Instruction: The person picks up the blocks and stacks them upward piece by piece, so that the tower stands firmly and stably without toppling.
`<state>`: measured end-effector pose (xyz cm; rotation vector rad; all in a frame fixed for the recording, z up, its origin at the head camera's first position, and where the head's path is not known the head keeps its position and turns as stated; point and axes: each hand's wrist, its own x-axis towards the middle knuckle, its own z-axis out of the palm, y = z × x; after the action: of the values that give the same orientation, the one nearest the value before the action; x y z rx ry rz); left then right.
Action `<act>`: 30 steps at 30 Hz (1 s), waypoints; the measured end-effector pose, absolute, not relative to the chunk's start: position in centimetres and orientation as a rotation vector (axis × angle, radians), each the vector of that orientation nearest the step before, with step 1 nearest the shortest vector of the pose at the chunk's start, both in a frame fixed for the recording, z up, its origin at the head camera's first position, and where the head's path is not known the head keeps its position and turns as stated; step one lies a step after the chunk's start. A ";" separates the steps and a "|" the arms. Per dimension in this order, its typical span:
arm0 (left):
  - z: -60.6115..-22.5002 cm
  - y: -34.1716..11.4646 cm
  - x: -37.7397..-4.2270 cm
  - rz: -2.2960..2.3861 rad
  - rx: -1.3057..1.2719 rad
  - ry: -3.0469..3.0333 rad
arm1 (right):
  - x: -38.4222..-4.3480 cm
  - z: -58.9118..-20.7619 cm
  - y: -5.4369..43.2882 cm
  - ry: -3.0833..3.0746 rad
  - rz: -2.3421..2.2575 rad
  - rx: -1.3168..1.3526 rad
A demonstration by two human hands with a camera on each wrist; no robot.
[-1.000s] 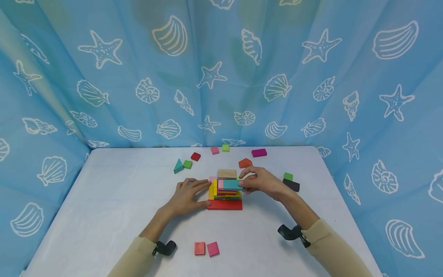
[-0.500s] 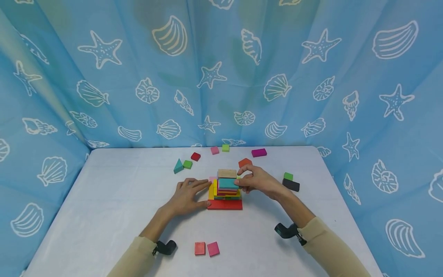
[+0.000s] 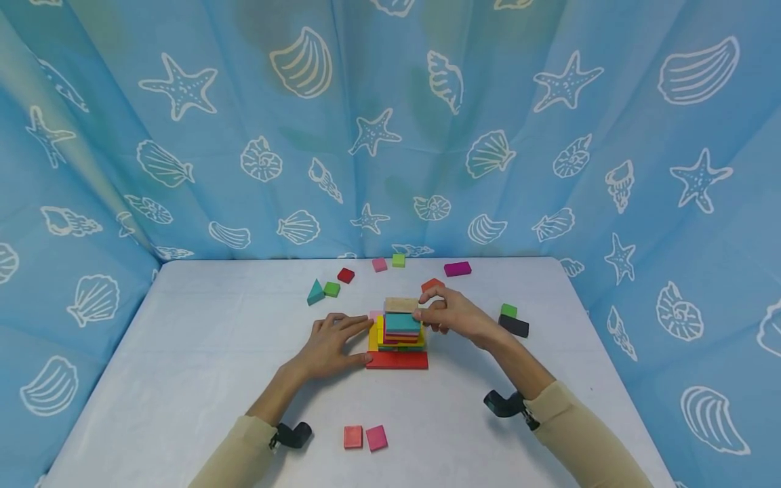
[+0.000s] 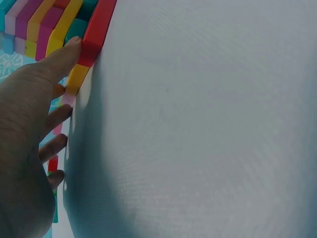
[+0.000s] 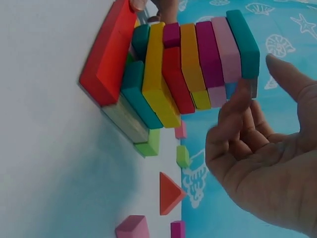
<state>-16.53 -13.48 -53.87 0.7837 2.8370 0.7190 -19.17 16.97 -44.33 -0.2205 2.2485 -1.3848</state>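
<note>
A layered stack of coloured wooden blocks stands in the middle of the table. At its front base in the head view lies a long red block [image 3: 396,360]; on top lies a teal block [image 3: 401,323], with a plain wood block [image 3: 401,305] behind it. My left hand [image 3: 329,346] braces the stack's left side, thumb on the red block's end and its other fingers reaching back past the yellow block [image 4: 78,78]. My right hand [image 3: 460,318] touches the teal block's right end with a fingertip. In the right wrist view another digit [image 5: 285,72] sits just off that block.
Loose blocks lie around: a red square [image 3: 352,437] and a magenta square [image 3: 376,437] in front, an orange block [image 3: 432,285] behind, a black block [image 3: 514,326] at right, a teal triangle [image 3: 314,293] at back left. A blue curtain [image 3: 390,169] hangs behind the table.
The teal block, held at the top of the stack, has moved left in line with the layers below. My right hand shifted left with it. The left hand stays put.
</note>
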 end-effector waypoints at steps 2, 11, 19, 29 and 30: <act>-53.9 -13.5 -16.6 0.711 0.779 2.836 | -19.5 -44.3 17.1 2.297 -1.360 -0.265; -53.9 -13.4 -16.5 0.721 0.780 2.845 | -21.5 -45.4 17.3 2.288 -1.348 -0.581; -53.8 -13.4 -16.6 0.708 0.764 2.856 | -23.6 -45.3 14.2 2.116 -1.438 -0.681; -53.9 -13.3 -16.5 0.727 0.779 2.865 | -24.8 -46.4 11.9 1.972 -1.577 -0.677; -53.9 -13.3 -16.5 0.724 0.779 2.867 | -24.8 -46.5 11.8 1.959 -1.584 -0.683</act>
<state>-16.47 -13.33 -53.91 0.7790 2.8666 0.7244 -24.75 11.75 -46.50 -0.6826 1.9592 -1.5844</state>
